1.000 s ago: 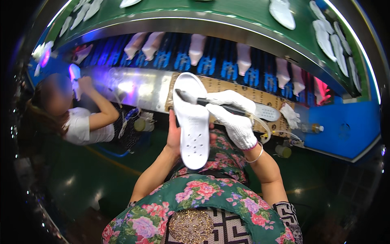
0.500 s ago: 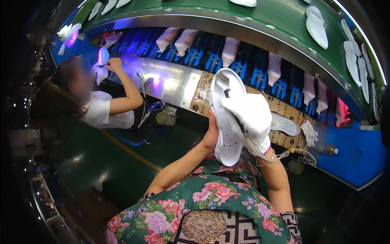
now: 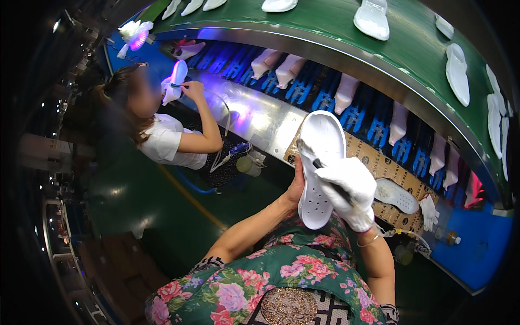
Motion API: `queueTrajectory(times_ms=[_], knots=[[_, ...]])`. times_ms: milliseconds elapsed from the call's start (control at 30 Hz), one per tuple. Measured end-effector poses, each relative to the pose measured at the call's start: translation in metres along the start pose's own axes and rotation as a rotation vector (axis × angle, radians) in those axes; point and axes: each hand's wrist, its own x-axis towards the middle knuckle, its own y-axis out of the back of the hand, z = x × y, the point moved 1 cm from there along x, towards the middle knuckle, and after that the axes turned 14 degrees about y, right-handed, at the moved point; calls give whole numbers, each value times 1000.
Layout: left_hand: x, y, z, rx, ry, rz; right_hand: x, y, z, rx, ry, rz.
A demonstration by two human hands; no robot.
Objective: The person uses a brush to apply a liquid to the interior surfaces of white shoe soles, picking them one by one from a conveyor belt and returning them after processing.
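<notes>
My bare left hand (image 3: 297, 184) grips a white shoe sole (image 3: 319, 162) from behind, holding it upright with its inner face toward me. My right hand (image 3: 349, 189), in a white glove, holds a thin dark brush (image 3: 327, 176) whose tip rests on the sole's upper left edge. A thin tube (image 3: 398, 233) runs from the right wrist toward the bench. My forearms rise from a floral garment at the lower edge.
A second white sole (image 3: 397, 196) lies on brown cardboard (image 3: 379, 165) on the metal bench. Behind are blue racks with shoe lasts (image 3: 346, 92) and a green conveyor (image 3: 325, 21) carrying white soles. At left a co-worker (image 3: 162, 138) holds a sole under purple light.
The view has swung right and down, so the co-worker and conveyor sit farther left. The sole stays in my left hand; my gloved hand has slid down along it with the brush.
</notes>
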Motion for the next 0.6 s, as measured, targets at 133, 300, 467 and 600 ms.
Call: queueTrajectory(times_ms=[133, 300, 467, 600], knots=[[-2, 18, 0, 43, -14, -55, -2, 4, 14, 104, -267, 222], [6, 6, 13, 40, -33, 151, -4, -11, 10, -123, 68, 60], [-4, 18, 26, 82, -91, 110, -3, -6, 7, 169, -117, 20], [3, 11, 34, 84, -108, 184, -7, -9, 13, 92, -179, 149]])
